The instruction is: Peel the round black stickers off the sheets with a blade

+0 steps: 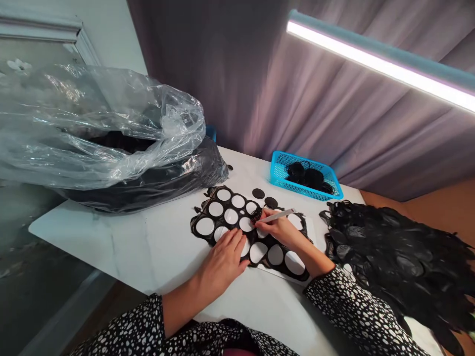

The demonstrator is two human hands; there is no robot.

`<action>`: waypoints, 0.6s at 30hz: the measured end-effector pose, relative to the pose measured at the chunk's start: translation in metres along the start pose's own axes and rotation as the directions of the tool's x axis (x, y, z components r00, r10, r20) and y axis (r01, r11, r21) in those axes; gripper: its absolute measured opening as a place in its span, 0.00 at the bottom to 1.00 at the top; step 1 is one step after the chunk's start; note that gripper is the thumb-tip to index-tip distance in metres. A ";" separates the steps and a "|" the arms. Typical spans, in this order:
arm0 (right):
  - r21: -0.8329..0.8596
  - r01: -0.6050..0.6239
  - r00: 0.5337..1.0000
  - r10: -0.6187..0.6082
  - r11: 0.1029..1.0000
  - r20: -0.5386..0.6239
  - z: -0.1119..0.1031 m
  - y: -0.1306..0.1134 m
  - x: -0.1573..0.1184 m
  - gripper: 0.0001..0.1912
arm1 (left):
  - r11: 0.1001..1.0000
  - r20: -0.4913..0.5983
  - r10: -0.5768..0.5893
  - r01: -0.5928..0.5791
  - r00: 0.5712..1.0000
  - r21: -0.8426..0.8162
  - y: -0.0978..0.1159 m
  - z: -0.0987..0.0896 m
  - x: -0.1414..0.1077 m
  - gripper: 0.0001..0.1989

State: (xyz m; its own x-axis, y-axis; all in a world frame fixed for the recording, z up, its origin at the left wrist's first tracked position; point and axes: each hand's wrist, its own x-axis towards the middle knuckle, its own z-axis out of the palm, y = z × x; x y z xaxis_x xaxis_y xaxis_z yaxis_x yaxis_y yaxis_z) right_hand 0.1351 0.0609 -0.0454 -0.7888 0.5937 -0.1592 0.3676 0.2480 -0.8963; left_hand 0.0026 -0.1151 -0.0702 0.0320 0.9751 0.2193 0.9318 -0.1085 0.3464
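Left hand (222, 262) covers part of a black perforated sheet (266, 258); right-hand fingers (261, 225) hide the tip of a white pen-like tool (274, 216), and a dark tangle (256, 214) beside them is too small to identify. At 10 o'clock, a clear plastic bag (92, 123) veils a black mass (141, 185); at 4 o'clock, a black pile (393, 257) runs off the frame's right edge.

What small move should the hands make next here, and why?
Probably the right hand should ease the small black coil into place with the white pen-like tool: the coil sits at the tool's tip, beside a white circle, while the left hand pins the black cut-out sheet.
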 end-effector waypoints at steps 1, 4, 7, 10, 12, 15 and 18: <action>0.018 -0.014 0.999 0.013 1.000 0.036 0.001 -0.001 -0.001 0.15 | 1.000 0.011 -0.002 0.002 1.000 0.005 0.000 0.002 -0.001 0.21; 0.062 -0.019 0.996 0.013 0.998 0.088 0.007 -0.005 -0.005 0.16 | 1.000 0.022 -0.008 0.009 1.000 -0.010 0.000 0.001 -0.003 0.22; 0.026 0.012 0.998 -0.014 1.000 0.067 0.015 -0.008 -0.006 0.15 | 0.999 0.015 -0.014 0.015 1.000 -0.043 0.000 -0.002 -0.002 0.21; -0.044 0.020 0.999 -0.018 0.999 0.047 0.019 -0.007 -0.007 0.14 | 0.997 -0.002 -0.030 0.030 1.000 -0.072 -0.001 -0.005 -0.001 0.20; -0.074 0.019 0.999 -0.016 0.997 0.040 0.017 -0.005 -0.008 0.14 | 0.996 -0.007 -0.041 0.041 0.999 -0.082 0.000 -0.005 -0.001 0.22; -0.100 0.008 1.000 -0.007 0.995 0.013 0.013 -0.002 -0.010 0.13 | 0.997 0.026 -0.048 0.049 0.999 -0.061 0.000 -0.004 -0.001 0.24; -0.067 0.004 1.000 -0.005 0.998 -0.010 0.014 0.000 -0.013 0.13 | 0.999 0.047 -0.040 0.042 0.998 -0.022 -0.001 -0.002 -0.001 0.25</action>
State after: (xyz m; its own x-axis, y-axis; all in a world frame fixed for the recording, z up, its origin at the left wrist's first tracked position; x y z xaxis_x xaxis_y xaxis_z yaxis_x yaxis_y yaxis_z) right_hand 0.1384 0.0429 -0.0492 -0.7857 0.5999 -0.1508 0.3963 0.3010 -0.8674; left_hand 0.0006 -0.1165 -0.0691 0.0111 0.9867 0.1623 0.9241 -0.0721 0.3752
